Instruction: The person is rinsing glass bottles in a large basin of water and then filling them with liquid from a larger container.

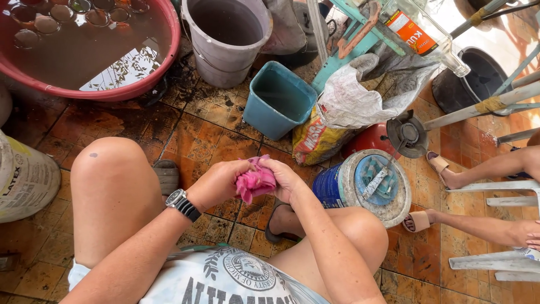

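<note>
Left hand [216, 183] and right hand [284, 179] both grip a crumpled pink cloth [256, 181]; squeezed water could slick the tiled floor [197, 135], risking slips.

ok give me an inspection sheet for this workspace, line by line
surface: wet, stained orange tiled floor.
job's things: pink cloth, bunched between both hands.
clutter: red basin of murky water, grey bucket, teal bin, crumpled bags, paint can with a tool on its lid.
grippers: left hand and right hand both closed on the cloth; black watch on the left wrist.
cables: nothing seen.
surroundings: another person's sandalled feet by white chairs at right.
</note>
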